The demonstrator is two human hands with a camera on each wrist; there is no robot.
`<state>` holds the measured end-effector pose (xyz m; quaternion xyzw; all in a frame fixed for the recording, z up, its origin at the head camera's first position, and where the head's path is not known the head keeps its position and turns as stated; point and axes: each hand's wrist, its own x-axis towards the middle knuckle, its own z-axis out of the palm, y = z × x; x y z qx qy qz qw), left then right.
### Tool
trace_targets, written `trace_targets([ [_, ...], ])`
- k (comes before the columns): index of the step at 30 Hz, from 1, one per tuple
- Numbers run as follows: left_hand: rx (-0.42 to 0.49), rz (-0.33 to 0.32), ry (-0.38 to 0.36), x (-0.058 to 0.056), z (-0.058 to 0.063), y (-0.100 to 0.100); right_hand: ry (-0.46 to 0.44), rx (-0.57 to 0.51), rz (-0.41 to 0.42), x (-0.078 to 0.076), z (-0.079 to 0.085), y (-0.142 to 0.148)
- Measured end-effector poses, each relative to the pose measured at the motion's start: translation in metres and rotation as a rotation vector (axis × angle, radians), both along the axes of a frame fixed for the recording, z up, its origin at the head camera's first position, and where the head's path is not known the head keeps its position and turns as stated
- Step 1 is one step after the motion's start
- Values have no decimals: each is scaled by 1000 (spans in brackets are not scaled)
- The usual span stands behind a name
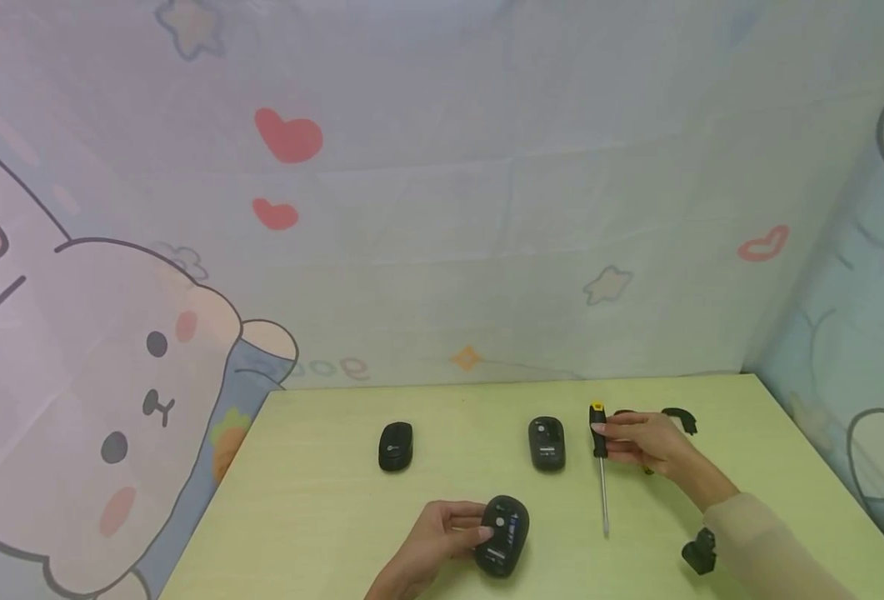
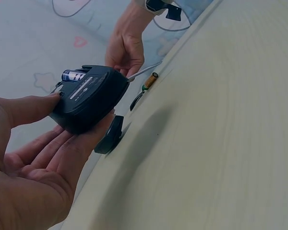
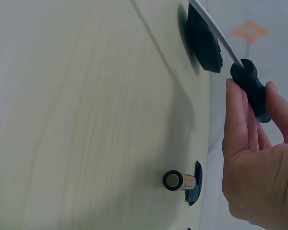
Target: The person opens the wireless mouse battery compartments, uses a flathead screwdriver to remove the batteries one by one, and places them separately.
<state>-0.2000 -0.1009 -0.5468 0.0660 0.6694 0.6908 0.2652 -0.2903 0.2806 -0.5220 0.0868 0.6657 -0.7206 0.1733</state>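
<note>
A black computer mouse is held by my left hand above the table, thumb on its labelled underside and fingers beneath. In the left wrist view this mouse has a blue-and-white battery showing at its far end. My right hand pinches a screwdriver by its black, yellow-ended handle. Its metal shaft points back toward me. Close to the right hand lies an orange-and-black battery beside a small black cover.
A second black mouse lies on the table just left of the screwdriver, and a third mouse farther left. Behind the right hand is a curved black piece. A printed cloth hangs along the back edge of the pale table.
</note>
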Motion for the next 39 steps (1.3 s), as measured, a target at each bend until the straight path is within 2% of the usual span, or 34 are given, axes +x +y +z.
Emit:
trace_targets([
  [6, -15, 1, -12, 1, 1, -1, -11, 22, -8, -6, -8, -1],
  [23, -17, 9, -45, 0, -2, -3, -36, 70, -24, -11, -17, -4],
  [39, 43, -9, -21, 0, -3, -4, -24, 189, -4, -15, -22, -7],
])
